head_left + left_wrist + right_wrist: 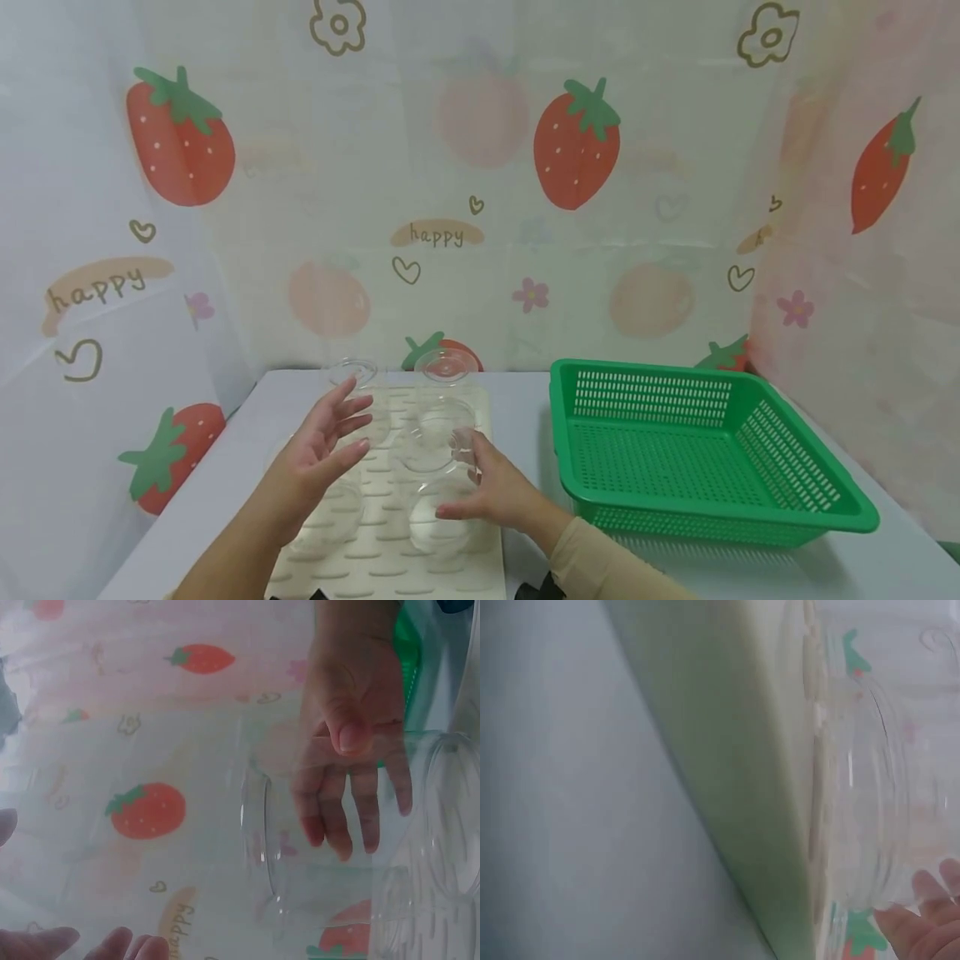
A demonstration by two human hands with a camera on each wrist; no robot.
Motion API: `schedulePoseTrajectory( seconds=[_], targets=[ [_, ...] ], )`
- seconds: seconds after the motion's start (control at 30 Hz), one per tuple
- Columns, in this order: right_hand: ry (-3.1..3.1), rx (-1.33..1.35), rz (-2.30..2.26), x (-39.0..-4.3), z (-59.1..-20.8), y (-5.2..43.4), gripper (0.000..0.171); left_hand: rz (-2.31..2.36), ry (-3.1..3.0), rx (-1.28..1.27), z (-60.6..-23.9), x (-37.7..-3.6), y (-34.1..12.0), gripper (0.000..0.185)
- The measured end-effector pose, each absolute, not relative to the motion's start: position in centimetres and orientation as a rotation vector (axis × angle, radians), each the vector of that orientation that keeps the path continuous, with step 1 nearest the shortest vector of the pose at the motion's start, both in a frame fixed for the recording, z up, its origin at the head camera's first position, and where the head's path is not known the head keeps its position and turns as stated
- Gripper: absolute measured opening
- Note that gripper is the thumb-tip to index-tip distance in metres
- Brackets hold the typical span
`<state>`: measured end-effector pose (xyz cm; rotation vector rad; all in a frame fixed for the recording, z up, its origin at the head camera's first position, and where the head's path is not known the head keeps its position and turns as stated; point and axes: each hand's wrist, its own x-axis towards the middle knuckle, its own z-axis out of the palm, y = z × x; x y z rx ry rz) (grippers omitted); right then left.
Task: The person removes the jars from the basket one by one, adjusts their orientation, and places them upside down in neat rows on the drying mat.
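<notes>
Resting on the mat [390,567], several clear jars stand in rows; we take the mat as our landmark. Our right hand [498,492] curls its fingers round the jar [442,508] at the mat's near right edge. Our left hand [318,446] hovers above the mat's left half, fingers spread, holding nothing. Right of the mat sits a green basket [825,508].
</notes>
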<state>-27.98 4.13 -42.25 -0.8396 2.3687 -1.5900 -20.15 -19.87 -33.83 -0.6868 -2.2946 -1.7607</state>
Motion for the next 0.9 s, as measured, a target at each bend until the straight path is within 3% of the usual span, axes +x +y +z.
schedulePoseTrajectory(
  seconds=[0.43,0.9],
  targets=[
    [2.276,-0.785,-1.565,-28.77,-42.22,4.91,0.091,-1.773,-2.288,-0.700,-33.75,-20.29,-20.09,0.064],
    [2.325,-0.643,-1.554,-27.95,-42.11,5.15,0.107,-1.827,-2.298,-0.705,-34.08,-20.53,-19.61,0.064]
  ],
)
